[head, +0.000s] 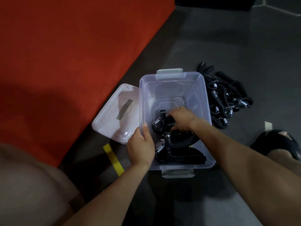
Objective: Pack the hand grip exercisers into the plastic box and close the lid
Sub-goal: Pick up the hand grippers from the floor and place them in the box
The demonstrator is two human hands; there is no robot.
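Inside the box (pixel 200 88), right hand (pixel 180 119) grips an exerciser (pixel 160 122) lying crosswise; left hand (pixel 140 148) clasps the rim.

Box (pixel 175 88) on floor (pixel 244 46), lid (pixel 114 118) touching its left side, two exercisers (pixel 172 144) inside, pile (pixel 228 98) just right of box

Open clear box (pixel 175 88) holds two black exercisers (pixel 164 150).

We take this for a home floor — grey tiles (pixel 203 38), a red mat (pixel 65 46), a slippered foot (pixel 276 142).
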